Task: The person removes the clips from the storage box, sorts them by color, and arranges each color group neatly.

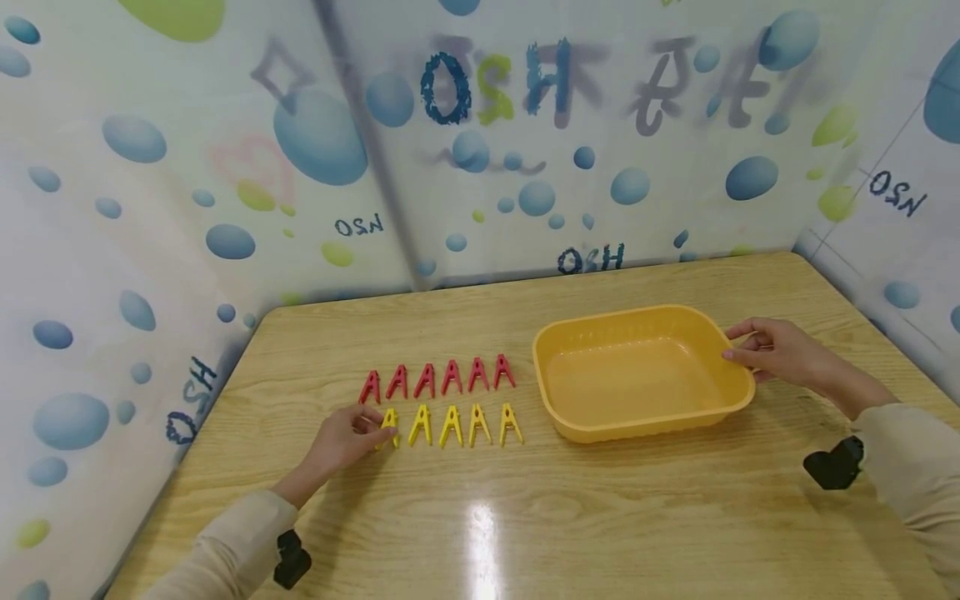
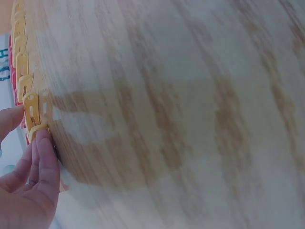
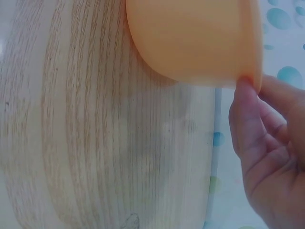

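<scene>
At the near left, my left hand (image 1: 348, 437) pinches the leftmost yellow clothespin (image 1: 390, 427) of a row on the table. In the left wrist view its thumb and fingertips lie on both sides of that yellow clothespin (image 2: 32, 112). More yellow clothespins (image 1: 451, 426) stretch to the right, and behind them runs a row of red clothespins (image 1: 427, 380). Over on the right, my right hand (image 1: 780, 354) grips the right rim of a yellow plastic basin (image 1: 645, 375), with nothing inside. The right wrist view shows the thumb pressed against the basin's wall (image 3: 200, 43).
The wood-grained table (image 1: 480, 500) reaches back to a wall sheet (image 1: 480, 192) printed with blue and green bubbles. A similar sheet hangs close along the left side and another along the right. Small black devices are at both cuffs.
</scene>
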A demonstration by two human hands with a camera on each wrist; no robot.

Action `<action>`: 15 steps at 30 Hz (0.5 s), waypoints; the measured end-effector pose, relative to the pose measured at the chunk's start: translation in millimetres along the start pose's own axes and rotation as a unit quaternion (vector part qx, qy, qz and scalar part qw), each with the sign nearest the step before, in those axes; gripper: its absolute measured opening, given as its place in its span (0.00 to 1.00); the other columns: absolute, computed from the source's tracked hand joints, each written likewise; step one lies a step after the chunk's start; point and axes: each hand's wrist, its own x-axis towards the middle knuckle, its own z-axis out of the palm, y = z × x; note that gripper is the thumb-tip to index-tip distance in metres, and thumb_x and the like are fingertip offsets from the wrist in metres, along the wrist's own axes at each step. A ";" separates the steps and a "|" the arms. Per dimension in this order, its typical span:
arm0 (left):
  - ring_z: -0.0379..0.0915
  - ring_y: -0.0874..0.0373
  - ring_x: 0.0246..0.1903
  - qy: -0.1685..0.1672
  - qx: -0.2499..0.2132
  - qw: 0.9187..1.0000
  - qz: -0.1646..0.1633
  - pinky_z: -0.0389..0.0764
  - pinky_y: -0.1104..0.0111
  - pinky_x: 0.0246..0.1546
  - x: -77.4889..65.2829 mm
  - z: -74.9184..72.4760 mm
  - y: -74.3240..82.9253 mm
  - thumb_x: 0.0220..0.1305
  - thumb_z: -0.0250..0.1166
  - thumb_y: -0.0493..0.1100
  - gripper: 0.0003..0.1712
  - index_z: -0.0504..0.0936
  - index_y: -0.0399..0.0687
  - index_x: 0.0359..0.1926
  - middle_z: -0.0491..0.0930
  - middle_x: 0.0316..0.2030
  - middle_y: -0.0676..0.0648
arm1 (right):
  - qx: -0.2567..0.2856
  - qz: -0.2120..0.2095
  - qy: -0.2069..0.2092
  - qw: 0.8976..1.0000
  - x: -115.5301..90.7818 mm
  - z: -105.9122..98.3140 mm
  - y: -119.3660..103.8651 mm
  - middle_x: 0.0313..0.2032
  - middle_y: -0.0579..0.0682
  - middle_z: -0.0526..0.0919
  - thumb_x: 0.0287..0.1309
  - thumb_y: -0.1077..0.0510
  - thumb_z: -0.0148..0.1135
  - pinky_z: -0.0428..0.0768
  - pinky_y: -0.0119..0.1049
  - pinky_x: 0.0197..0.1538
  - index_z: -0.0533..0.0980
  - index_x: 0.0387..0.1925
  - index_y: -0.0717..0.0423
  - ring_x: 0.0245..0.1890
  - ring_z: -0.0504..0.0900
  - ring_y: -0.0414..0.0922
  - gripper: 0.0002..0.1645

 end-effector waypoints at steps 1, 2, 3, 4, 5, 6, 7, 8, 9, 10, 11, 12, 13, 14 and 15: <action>0.71 0.59 0.24 -0.001 -0.003 1.000 0.000 0.71 0.68 0.22 -0.1 -0.2 0.3 0.50 0.67 0.49 0.20 0.76 0.37 0.37 0.76 0.26 0.48 | -0.001 0.001 0.000 1.000 -0.1 -0.2 -0.1 0.31 0.56 0.75 0.57 0.55 0.56 0.79 0.38 0.30 0.59 0.53 0.74 0.26 0.77 0.43 0.30; 0.71 0.59 0.24 -0.002 -0.003 1.000 -0.001 0.71 0.68 0.23 -0.4 -0.6 0.7 0.50 0.67 0.49 0.20 0.76 0.36 0.37 0.76 0.26 0.48 | -0.001 0.001 0.000 1.000 -0.3 -0.4 -0.4 0.31 0.56 0.75 0.57 0.55 0.56 0.79 0.38 0.30 0.60 0.53 0.73 0.26 0.77 0.43 0.30; 0.71 0.59 0.25 -0.004 -0.003 1.000 -0.001 0.72 0.68 0.23 -0.8 -1.2 1.2 0.51 0.66 0.49 0.20 0.76 0.36 0.37 0.76 0.27 0.47 | -0.003 0.002 0.000 1.000 -0.4 -0.7 -0.6 0.31 0.56 0.75 0.57 0.55 0.56 0.79 0.38 0.31 0.60 0.53 0.73 0.26 0.78 0.43 0.30; 0.72 0.59 0.26 -0.004 -0.002 1.000 -0.001 0.72 0.68 0.23 -1.5 -2.0 1.6 0.51 0.66 0.49 0.21 0.76 0.36 0.38 0.77 0.28 0.47 | -0.005 0.003 -0.001 1.000 -0.6 -0.9 -0.9 0.31 0.56 0.75 0.57 0.54 0.56 0.79 0.38 0.31 0.60 0.53 0.73 0.27 0.78 0.44 0.31; 0.72 0.58 0.26 -0.004 0.000 1.000 0.000 0.72 0.68 0.24 -2.1 -3.0 2.0 0.52 0.65 0.49 0.21 0.76 0.36 0.38 0.77 0.28 0.47 | -0.007 0.003 -0.002 1.000 -0.8 -1.1 -1.2 0.31 0.56 0.76 0.57 0.54 0.56 0.79 0.38 0.31 0.60 0.53 0.73 0.27 0.78 0.44 0.31; 0.72 0.58 0.27 -0.003 0.001 1.000 0.001 0.72 0.68 0.25 -2.4 -4.2 2.7 0.52 0.65 0.49 0.20 0.77 0.36 0.39 0.77 0.29 0.46 | -0.009 0.003 -0.003 1.000 -1.0 -1.2 -1.4 0.31 0.56 0.76 0.57 0.53 0.56 0.79 0.39 0.31 0.60 0.53 0.73 0.28 0.78 0.44 0.31; 0.72 0.57 0.29 -0.001 0.002 1.000 0.006 0.73 0.67 0.25 -2.6 -5.5 3.6 0.53 0.64 0.49 0.20 0.77 0.36 0.39 0.77 0.30 0.46 | -0.012 0.002 -0.006 1.000 -1.3 -1.7 -1.3 0.32 0.56 0.76 0.58 0.53 0.55 0.79 0.39 0.31 0.59 0.53 0.74 0.28 0.78 0.45 0.32; 0.72 0.56 0.30 0.002 0.003 1.000 0.013 0.73 0.67 0.26 -2.4 -6.9 5.1 0.53 0.64 0.49 0.20 0.77 0.36 0.39 0.77 0.31 0.45 | -0.015 0.003 -0.008 1.000 -1.9 -2.4 -1.1 0.32 0.56 0.76 0.59 0.52 0.54 0.79 0.39 0.32 0.59 0.53 0.74 0.28 0.78 0.45 0.32; 0.73 0.55 0.31 0.005 0.002 1.000 0.021 0.73 0.67 0.27 -2.2 -8.4 7.2 0.54 0.63 0.49 0.20 0.77 0.36 0.39 0.77 0.31 0.45 | -0.019 0.005 -0.010 1.000 -2.4 -3.4 -0.6 0.32 0.57 0.77 0.60 0.51 0.53 0.79 0.39 0.32 0.59 0.53 0.74 0.29 0.78 0.46 0.32; 0.73 0.55 0.31 0.008 -0.001 0.999 0.031 0.73 0.67 0.27 -1.6 -10.1 10.0 0.55 0.63 0.49 0.20 0.77 0.36 0.39 0.77 0.32 0.45 | -0.020 0.006 -0.010 1.000 -3.0 -4.7 -0.1 0.33 0.57 0.77 0.60 0.50 0.51 0.79 0.40 0.32 0.59 0.53 0.74 0.30 0.79 0.46 0.32; 0.73 0.54 0.32 0.010 -0.003 0.999 0.043 0.73 0.67 0.28 -0.8 -11.9 13.7 0.55 0.62 0.49 0.19 0.77 0.36 0.39 0.77 0.32 0.44 | -0.026 0.005 -0.010 1.000 -3.6 -6.7 0.3 0.34 0.58 0.77 0.61 0.50 0.50 0.79 0.40 0.32 0.59 0.54 0.74 0.30 0.79 0.47 0.32; 0.73 0.53 0.32 0.013 -0.007 0.998 0.056 0.74 0.67 0.28 0.2 -13.9 18.3 0.56 0.62 0.48 0.19 0.77 0.36 0.40 0.77 0.32 0.44 | -0.032 0.003 -0.008 0.999 -4.0 -9.0 0.0 0.35 0.59 0.76 0.62 0.49 0.48 0.79 0.40 0.32 0.59 0.54 0.74 0.31 0.79 0.48 0.32; 0.73 0.52 0.33 0.015 -0.010 0.997 0.070 0.74 0.66 0.29 1.1 -16.0 23.6 0.56 0.62 0.48 0.19 0.77 0.35 0.40 0.77 0.32 0.44 | -0.039 -0.001 -0.004 0.999 -4.5 -11.9 -1.3 0.37 0.61 0.76 0.63 0.49 0.46 0.79 0.40 0.32 0.59 0.54 0.74 0.33 0.79 0.49 0.31; 0.73 0.52 0.33 0.016 -0.014 0.996 0.083 0.75 0.66 0.29 2.3 -18.6 29.8 0.56 0.62 0.47 0.19 0.77 0.35 0.41 0.77 0.32 0.44 | -0.046 -0.006 0.003 0.999 -4.7 -14.7 -4.0 0.39 0.63 0.75 0.64 0.49 0.45 0.78 0.40 0.33 0.59 0.54 0.73 0.34 0.78 0.51 0.31; 0.73 0.51 0.34 0.016 -0.016 0.995 0.095 0.75 0.65 0.30 3.5 -21.5 36.5 0.57 0.61 0.47 0.19 0.77 0.35 0.42 0.77 0.33 0.44 | -0.053 -0.015 0.012 0.998 -4.2 -17.5 -8.2 0.41 0.64 0.74 0.64 0.49 0.44 0.78 0.41 0.33 0.59 0.54 0.73 0.36 0.77 0.53 0.30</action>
